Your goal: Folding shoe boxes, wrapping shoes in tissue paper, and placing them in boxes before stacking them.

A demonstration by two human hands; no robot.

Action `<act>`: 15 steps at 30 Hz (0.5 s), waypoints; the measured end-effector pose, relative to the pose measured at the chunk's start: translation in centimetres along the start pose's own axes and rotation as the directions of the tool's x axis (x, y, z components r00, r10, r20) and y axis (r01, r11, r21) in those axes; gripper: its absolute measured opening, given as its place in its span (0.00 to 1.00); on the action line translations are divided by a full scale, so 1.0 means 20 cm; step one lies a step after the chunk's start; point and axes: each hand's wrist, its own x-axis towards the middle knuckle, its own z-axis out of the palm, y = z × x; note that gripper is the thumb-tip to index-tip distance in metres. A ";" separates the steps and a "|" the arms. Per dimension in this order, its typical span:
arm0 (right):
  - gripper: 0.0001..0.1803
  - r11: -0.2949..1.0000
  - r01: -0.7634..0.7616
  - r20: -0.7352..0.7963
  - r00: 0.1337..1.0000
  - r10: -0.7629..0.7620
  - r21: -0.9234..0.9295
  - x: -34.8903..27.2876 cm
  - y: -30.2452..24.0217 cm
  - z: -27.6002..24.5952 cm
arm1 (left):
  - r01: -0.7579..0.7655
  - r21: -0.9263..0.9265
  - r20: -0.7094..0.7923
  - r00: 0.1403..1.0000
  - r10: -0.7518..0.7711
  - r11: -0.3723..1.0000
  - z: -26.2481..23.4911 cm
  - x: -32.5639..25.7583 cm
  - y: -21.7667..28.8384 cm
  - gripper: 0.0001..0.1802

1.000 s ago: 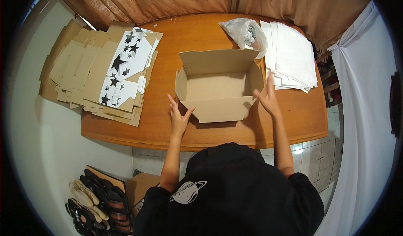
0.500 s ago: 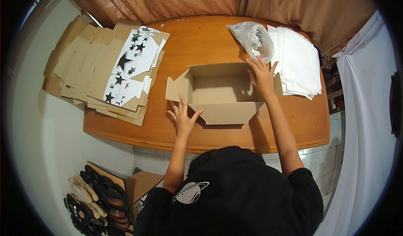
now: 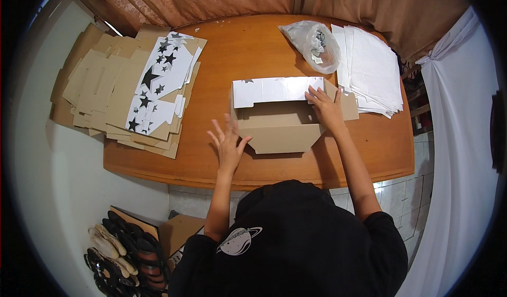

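Folded down since the frame half a second earlier, the white-faced far flap of the brown cardboard box (image 3: 280, 120) now lies across the box's upper edge at the centre of the frame, where before the box stood fully open. On the round-edged wooden table (image 3: 237, 49), the person's right hand (image 3: 325, 107) rests flat with fingers spread on the right end of that flap, pressing it down. At centre left, the left hand (image 3: 228, 141) is open with fingers splayed, just beside the box's near left corner; whether it touches the cardboard cannot be told. A stack of flattened cardboard blanks printed with black stars (image 3: 132, 91) fills the upper left of the table. A clear plastic bag of small items (image 3: 314, 43) sits at upper centre right, beside a pile of white sheets (image 3: 372, 67). Shoes (image 3: 124, 257) lie on the floor at lower left.
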 end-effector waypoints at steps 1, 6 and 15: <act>0.22 1.000 0.009 0.005 1.000 -0.009 -0.009 0.00 0.00 0.00 | 0.000 0.001 -0.001 1.000 0.000 1.000 0.01 -0.01 -0.02 0.43; 0.19 0.998 0.035 -0.058 0.998 -0.038 -0.046 -0.02 -0.02 -0.02 | -0.155 0.079 0.195 0.971 0.138 0.985 -0.04 0.05 0.06 0.31; 0.17 0.996 0.083 -0.372 0.926 -0.070 0.021 -0.20 -0.14 -0.17 | -0.100 0.159 0.228 0.972 0.062 0.982 -0.07 0.06 0.15 0.29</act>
